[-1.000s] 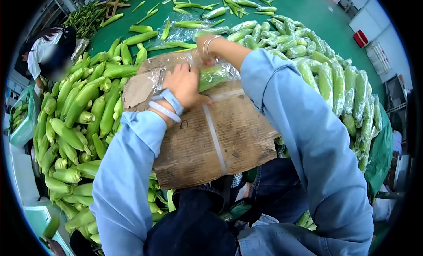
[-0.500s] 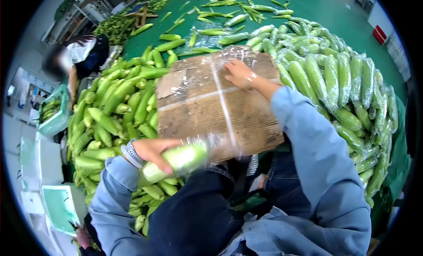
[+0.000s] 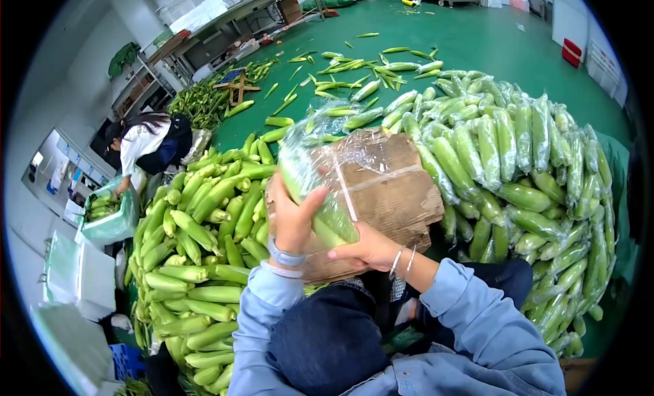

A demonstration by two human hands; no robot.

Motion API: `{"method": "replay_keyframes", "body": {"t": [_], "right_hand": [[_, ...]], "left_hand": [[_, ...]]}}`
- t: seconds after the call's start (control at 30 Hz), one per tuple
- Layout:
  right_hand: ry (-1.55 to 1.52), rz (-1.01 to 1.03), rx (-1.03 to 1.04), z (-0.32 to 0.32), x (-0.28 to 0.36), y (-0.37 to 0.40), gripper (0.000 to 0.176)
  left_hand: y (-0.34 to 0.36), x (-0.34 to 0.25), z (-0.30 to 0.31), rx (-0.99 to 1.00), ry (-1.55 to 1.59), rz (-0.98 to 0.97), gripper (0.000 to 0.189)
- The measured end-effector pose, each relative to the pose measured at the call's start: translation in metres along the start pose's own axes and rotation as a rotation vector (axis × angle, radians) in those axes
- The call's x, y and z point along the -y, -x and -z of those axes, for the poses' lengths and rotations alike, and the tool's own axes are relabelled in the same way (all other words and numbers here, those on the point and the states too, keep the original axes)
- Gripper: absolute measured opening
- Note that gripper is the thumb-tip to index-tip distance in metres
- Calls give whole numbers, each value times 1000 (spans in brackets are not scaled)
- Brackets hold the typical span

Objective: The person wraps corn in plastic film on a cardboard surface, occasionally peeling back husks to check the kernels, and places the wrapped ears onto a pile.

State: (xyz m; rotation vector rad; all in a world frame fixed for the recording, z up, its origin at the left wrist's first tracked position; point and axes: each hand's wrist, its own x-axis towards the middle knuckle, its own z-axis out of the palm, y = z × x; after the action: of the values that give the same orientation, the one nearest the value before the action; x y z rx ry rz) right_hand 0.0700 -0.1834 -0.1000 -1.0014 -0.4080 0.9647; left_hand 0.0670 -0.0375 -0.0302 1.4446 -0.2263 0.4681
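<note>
raised off its low spot at the near edge of the cardboard (image 3: 398, 202), the ear of corn (image 3: 332, 217) now sits higher in the view, and the right hand (image 3: 371, 247) has left the board's far part to join the left hand (image 3: 293, 222) at it. the ear tilts from 11 o'clock down to 5 o'clock, above the cardboard's left portion, with clear film (image 3: 303, 137) around it and flaring loose past its upper end.

the left grip is closed on the ear's side, thumb across the front; the right grip is narrowed at the lower end, its thumb against the film-covered tip. seen from the left grip, the ear's lower end lies at 4 o'clock; from the right, the ear rises toward 11. two hands probably keep the slippery film snug and the ear from sliding.

unwrapped corn (image 3: 197, 232) is heaped at 9 o'clock of the board and wrapped corn (image 3: 488, 145) at 3 o'clock, perhaps so that each is within easy reach of one hand.
</note>
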Motion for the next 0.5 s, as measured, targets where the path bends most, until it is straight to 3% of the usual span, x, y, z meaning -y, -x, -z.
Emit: {"method": "replay_keyframes", "body": {"t": [0.03,0.07,0.1,0.13,0.17,0.23,0.27,0.3,0.33,0.43,0.47,0.5], "right_hand": [[539,268,-224,7,-3,5,50],[1084,538,-420,11,-6,10,51],[1208,497,-621,5,3,18,54],[1424,644,-733,7,11,23,51],[1497,615,-782,9,23,31,48],[1908,1009,-879,22,48,44,40],[1964,1107,-787,11,65,49,33],[2101,1187,-678,-3,75,51,28],[2115,1243,-617,-7,75,51,26],[1901,1350,-556,-5,76,56,26],[1800,1214,-583,7,71,62,27],[1592,990,-804,19,60,73,28]], "left_hand": [[-3,-9,-2,-128,-180,-80,52],[-3,-12,-8,-247,-122,-125,50],[-6,-6,1,-244,-398,-281,43],[-9,-7,10,-241,-687,-422,38],[-8,-8,15,-164,-799,-318,38],[-6,-36,3,99,-1186,-30,47],[-7,-46,-9,303,-1434,177,52],[-9,-43,-15,574,-1177,310,66],[1,-37,-13,518,-1169,364,66],[20,-11,-2,623,-396,659,67],[23,-2,3,658,-134,714,68],[27,9,8,695,138,760,70]]}}
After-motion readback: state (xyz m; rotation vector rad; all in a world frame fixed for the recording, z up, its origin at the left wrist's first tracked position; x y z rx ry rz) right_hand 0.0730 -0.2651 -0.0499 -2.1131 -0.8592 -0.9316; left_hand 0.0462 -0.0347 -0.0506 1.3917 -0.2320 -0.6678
